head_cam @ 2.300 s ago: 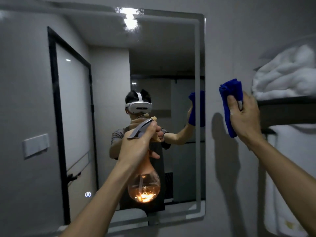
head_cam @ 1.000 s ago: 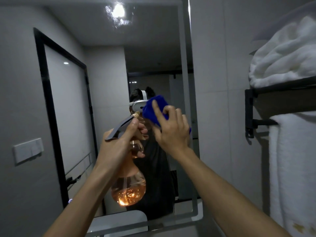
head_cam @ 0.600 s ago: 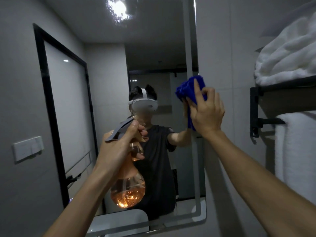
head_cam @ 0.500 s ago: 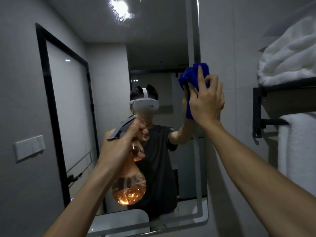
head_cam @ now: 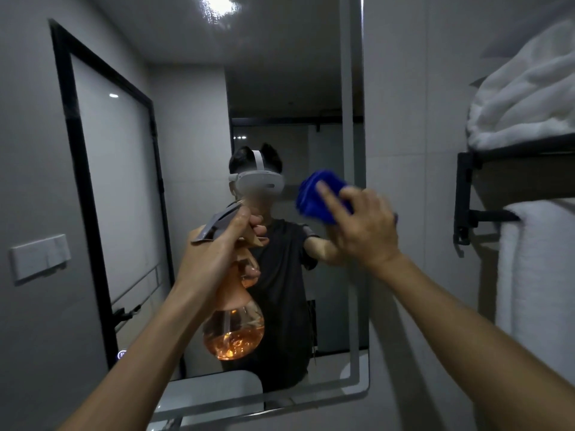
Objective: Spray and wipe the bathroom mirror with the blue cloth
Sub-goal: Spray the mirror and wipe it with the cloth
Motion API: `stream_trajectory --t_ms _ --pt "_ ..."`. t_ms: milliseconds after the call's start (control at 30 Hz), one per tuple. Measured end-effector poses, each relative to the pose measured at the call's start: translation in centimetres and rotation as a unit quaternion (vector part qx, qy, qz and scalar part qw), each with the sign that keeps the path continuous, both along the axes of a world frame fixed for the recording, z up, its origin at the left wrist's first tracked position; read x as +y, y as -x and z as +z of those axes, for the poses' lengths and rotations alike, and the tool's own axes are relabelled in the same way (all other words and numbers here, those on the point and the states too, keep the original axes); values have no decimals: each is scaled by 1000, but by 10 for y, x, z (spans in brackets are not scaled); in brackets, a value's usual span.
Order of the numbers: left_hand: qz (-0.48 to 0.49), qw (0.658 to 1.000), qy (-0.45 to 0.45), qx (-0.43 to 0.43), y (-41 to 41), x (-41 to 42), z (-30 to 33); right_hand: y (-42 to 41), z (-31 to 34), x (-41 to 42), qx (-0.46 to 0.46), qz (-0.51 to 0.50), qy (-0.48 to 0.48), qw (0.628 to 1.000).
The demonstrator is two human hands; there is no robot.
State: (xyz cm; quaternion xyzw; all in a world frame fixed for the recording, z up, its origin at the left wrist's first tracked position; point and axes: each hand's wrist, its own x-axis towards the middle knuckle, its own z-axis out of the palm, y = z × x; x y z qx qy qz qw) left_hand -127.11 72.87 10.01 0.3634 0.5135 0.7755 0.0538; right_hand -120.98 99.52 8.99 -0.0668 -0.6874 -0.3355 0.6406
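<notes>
— Where's the blue cloth point(head_cam: 317, 194) just now?

— Right of centre in the frame, bunched under the right hand point(head_cam: 362, 227). The fingers are curled over it and seem to push it against the mirror point(head_cam: 193, 169), close to the glass's right-hand border strip. It's a bit blurred, so I can't swear it's flat on the glass.

— And the other hand?

— The left hand point(head_cam: 214, 259) is wrapped tight round the neck of the spray bottle point(head_cam: 233, 325), centre of the frame, with a finger lying on the grey trigger. The round belly hangs below, orange liquid in it. The nozzle points toward the glass, but I see no mist.

— So he's wiping, not spraying?

— That's my reading. To do it well, I'd flatten the palm so more cloth meets the glass, not just the wad under the fingertips.

— Anything else?

— Work in overlapping passes, top down, and run right over that border strip so no wet edge is left. There's a speckled patch by the light's reflection at the top of the frame; I'd guess that needs a pass too.

— Risks?

— The white towels point(head_cam: 525, 98) on the black shelf point(head_cam: 497, 157), upper right, sit near his elbow's path. And the bottle shouldn't drift into the cloth's way.
</notes>
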Motion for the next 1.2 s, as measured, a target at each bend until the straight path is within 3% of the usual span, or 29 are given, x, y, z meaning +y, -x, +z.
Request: stream_trajectory --t_ms 133,233,367,533,633,733,800,967,1200 --pt "-6 1000 3 7 3 0 1 -20 70 12 97 9 198 975" --pt "12 1000 -2 14 6 0 4 -11 100 -4 128 3 232 964" --pt "31 999 -6 36 12 -3 4 23 84 -42 120 -7 191 974" --pt "36 998 -8 45 16 -16 -3 40 -3 -63 -21 17 4 1000" --pt "37 998 5 46 18 -26 -9 35 -37 -65 -70 15 -17 997" --pt "45 997 9 59 18 -39 -14 28 -29 -70 -71 56 32 995" --pt "59 995 20 74 22 -49 -16 22 -15 -76 -33 119 116 986" --pt "52 994 36 93 37 -72 -20 1 21 -83 73 247 378 889" --pt "113 990 37 75 51 -93 -24 -12 37 -95 107 238 398 880"
